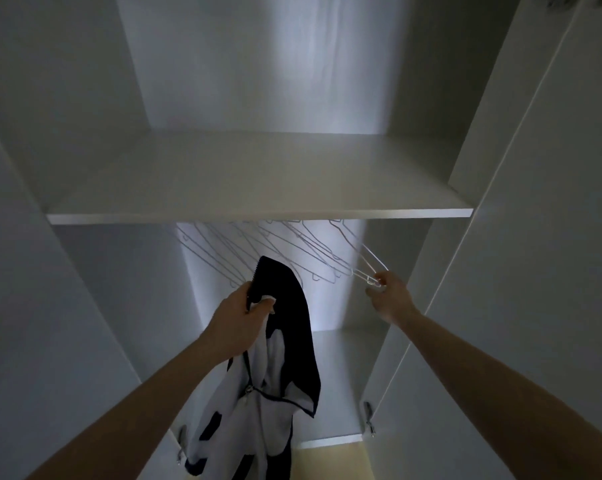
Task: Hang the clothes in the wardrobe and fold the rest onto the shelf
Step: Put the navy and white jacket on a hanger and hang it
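My left hand (238,317) grips a dark navy and white zip-up garment (285,358) by its upper edge, and the cloth hangs down in front of the open wardrobe. My right hand (387,294) pinches the end of a thin white wire hanger (361,261) at the right of the hanging space. Several more white wire hangers (258,247) hang in a row under the shelf (258,213); the rail that carries them is hidden behind the shelf's front edge.
The white wardrobe has a wide shelf at chest height and a tall compartment (258,64) above it. Open doors (535,237) stand at both sides, with hinges (369,417) low down. The wardrobe floor (337,386) lies below the garment.
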`<state>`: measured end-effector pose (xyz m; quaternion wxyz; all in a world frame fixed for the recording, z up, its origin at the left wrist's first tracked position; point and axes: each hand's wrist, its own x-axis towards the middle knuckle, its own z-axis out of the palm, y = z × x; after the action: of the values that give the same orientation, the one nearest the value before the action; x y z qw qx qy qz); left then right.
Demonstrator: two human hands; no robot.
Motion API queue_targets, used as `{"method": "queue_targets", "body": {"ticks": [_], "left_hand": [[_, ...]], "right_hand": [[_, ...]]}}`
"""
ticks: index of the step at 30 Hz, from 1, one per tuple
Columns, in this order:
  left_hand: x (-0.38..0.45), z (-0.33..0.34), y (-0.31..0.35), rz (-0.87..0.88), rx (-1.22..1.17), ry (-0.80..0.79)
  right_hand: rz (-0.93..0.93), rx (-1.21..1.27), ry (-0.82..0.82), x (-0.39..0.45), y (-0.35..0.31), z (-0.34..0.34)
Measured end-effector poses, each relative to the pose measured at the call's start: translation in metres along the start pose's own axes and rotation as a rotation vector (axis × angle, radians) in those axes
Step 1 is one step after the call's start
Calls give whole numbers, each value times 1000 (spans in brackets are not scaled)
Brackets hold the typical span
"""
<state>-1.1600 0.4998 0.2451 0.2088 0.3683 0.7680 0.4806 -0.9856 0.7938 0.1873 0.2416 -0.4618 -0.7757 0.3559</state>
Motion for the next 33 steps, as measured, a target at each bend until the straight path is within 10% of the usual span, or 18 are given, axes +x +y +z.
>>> {"method": "queue_targets", "body": {"ticks": [19, 33], "left_hand": [[31, 23, -27, -145, 171, 113], [37, 30, -10, -146, 178, 78]], "right_hand": [[111, -227, -241, 171, 40, 29], [-33, -11, 34, 112, 15, 44]]}}
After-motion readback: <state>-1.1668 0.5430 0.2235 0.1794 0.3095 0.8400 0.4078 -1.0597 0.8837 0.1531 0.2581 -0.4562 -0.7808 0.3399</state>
